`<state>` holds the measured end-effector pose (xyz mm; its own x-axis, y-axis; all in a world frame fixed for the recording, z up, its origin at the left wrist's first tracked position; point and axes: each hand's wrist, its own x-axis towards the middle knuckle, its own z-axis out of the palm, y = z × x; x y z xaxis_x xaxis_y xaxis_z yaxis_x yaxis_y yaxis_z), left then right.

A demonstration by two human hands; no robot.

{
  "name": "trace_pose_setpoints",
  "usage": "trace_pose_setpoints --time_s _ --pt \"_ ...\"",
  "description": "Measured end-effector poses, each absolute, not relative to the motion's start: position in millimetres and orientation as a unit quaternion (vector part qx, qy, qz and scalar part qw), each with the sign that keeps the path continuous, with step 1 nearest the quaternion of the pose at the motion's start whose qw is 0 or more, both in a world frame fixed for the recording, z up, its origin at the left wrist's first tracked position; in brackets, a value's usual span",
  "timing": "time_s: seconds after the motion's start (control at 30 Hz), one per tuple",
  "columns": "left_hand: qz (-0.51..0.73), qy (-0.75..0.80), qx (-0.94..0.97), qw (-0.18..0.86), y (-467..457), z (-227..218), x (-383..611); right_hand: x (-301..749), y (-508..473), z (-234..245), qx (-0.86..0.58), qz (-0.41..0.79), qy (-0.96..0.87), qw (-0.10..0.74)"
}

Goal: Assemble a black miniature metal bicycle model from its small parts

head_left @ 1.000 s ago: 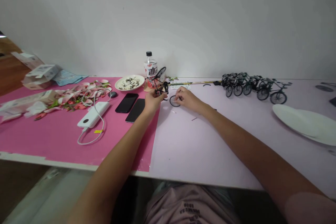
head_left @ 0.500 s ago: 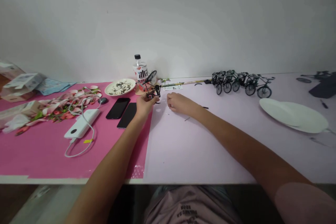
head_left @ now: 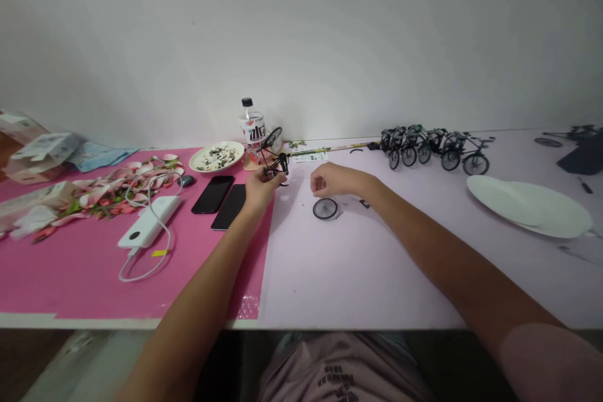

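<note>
My left hand (head_left: 262,188) is closed on a partly built model bicycle (head_left: 281,165), its single visible wheel tilted up at the back. To the right of it, my right hand (head_left: 328,179) hovers low over the pale sheet with its fingers curled together; whatever they may pinch is hidden. Just below those fingers a loose spoked wheel (head_left: 325,208) lies flat. A small dark part (head_left: 364,203) rests beside my right forearm, and a thin curved black piece (head_left: 357,151) lies farther back.
Several model bicycles (head_left: 433,147) stand in a row by the wall. White plates (head_left: 532,207) lie at right. On the pink side are two phones (head_left: 213,195), a power bank (head_left: 149,221) with its cable, a bowl of seeds (head_left: 217,156), a bottle (head_left: 253,125) and scattered petals (head_left: 113,191).
My right hand has shifted slightly right and up, and the loose wheel now shows below it. My left hand keeps its hold on the model bicycle in the same place.
</note>
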<state>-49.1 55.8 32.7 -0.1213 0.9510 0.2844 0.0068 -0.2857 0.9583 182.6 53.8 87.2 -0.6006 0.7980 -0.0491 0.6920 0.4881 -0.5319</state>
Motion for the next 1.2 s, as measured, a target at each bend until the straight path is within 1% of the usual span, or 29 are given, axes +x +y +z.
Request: trace_pose_setpoints --time_s 0.07,0.13,0.23,0.3,0.5,0.73,0.97,1.2 --pt "0.597 0.451 0.535 0.391 56 32 -49 192 59 89 -0.443 0.289 -0.845 0.072" --pt "0.598 0.449 0.536 0.393 56 32 -49 198 64 87 -0.422 0.335 -0.841 0.049" --pt "0.595 0.451 0.533 0.398 55 32 -48 200 69 83 -0.401 0.404 -0.822 -0.011" --pt "0.590 0.458 0.530 0.401 54 32 -48 199 71 80 -0.391 0.435 -0.810 -0.030" --pt "0.591 0.451 0.525 0.415 55 31 -47 198 74 74 -0.359 0.451 -0.817 -0.006" --pt "0.591 0.451 0.525 0.415 56 29 -46 196 74 71 -0.371 0.464 -0.804 -0.019" --pt "0.577 0.456 0.537 0.414 54 30 -46 194 75 67 -0.384 0.442 -0.810 -0.033" --pt "0.578 0.455 0.536 0.415 56 29 -46 195 78 65 -0.361 0.455 -0.813 -0.032"
